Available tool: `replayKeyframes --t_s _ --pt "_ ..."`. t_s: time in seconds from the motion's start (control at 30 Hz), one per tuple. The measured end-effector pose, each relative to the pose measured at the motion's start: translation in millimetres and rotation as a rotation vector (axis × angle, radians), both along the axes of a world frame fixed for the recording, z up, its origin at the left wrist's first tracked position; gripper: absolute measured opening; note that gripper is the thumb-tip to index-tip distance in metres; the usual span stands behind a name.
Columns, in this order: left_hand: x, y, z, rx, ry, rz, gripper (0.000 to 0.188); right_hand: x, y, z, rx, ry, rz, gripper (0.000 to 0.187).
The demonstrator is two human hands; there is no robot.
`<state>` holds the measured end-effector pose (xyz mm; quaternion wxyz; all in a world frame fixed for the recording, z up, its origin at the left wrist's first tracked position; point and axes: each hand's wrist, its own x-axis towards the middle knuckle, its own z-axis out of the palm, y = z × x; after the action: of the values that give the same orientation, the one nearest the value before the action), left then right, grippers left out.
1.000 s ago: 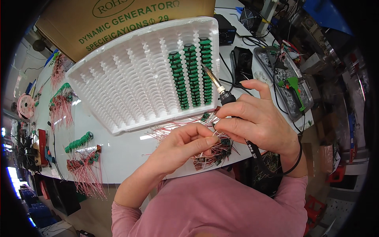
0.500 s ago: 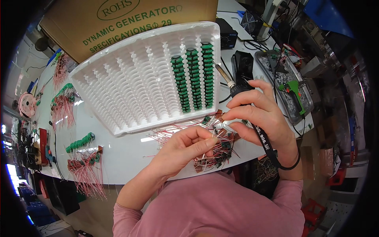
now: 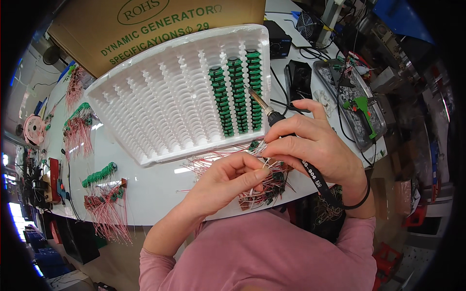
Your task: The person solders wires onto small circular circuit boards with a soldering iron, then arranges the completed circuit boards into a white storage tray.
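My left hand (image 3: 227, 178) is closed in a pinch on a thin pale wire (image 3: 265, 163) above the near table edge. To its right, my right hand (image 3: 318, 148) holds a soldering iron (image 3: 276, 117), its metal tip pointing up and left over the foam tray's right edge. The thumb and forefinger of that hand come together close to the left fingertips; whether they also grip the wire I cannot make out. Below both hands lies a tangled heap of red and white wires with small green-and-black boards (image 3: 275, 186), partly hidden by my fingers.
A white foam tray (image 3: 145, 150) holds green-and-black round parts (image 3: 236, 97) in its right columns. Behind it stands a cardboard box (image 3: 87, 34). A black iron stand (image 3: 298, 80) and a grey metal tray (image 3: 365, 140) with a green glue gun (image 3: 361, 114) are right. Wired bundles (image 3: 104, 206) lie left.
My right hand has moved left, its thumb and forefinger drawing together near the left fingertips. The soldering iron's tip has shifted left and down. The left hand has hardly moved.
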<state>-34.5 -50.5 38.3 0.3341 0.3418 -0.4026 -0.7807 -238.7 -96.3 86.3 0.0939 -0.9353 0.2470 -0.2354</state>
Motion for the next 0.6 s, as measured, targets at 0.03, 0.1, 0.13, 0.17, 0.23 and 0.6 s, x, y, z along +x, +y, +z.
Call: replayKeyframes --t_s 0.03,0.1,0.13,0.17,0.23,0.6 --pt "-0.2 -0.5 0.4 0.005 0.0 -0.004 0.012 -0.3 -0.4 -0.3 0.003 -0.003 0.0 0.028" --pt "-0.6 -1.1 0.1 0.01 0.001 -0.008 0.012 -0.9 -0.5 -0.9 0.001 -0.006 0.002 0.027" --pt "-0.6 -1.6 0.0 0.006 0.009 -0.015 0.013 -1.1 -0.6 -1.0 -0.001 -0.01 0.005 0.026" --pt "-0.5 -1.4 -0.5 0.002 0.016 -0.02 0.013 -1.2 -0.4 -1.2 0.0 -0.009 0.006 0.026" --pt "-0.3 -0.9 -2.2 0.009 0.014 -0.012 0.013 -1.5 0.0 -1.0 0.001 0.003 -0.001 0.025" --pt "0.1 0.3 -2.0 0.019 0.022 -0.006 0.014 0.8 3.1 1.2 0.041 -0.014 -0.003 0.01"
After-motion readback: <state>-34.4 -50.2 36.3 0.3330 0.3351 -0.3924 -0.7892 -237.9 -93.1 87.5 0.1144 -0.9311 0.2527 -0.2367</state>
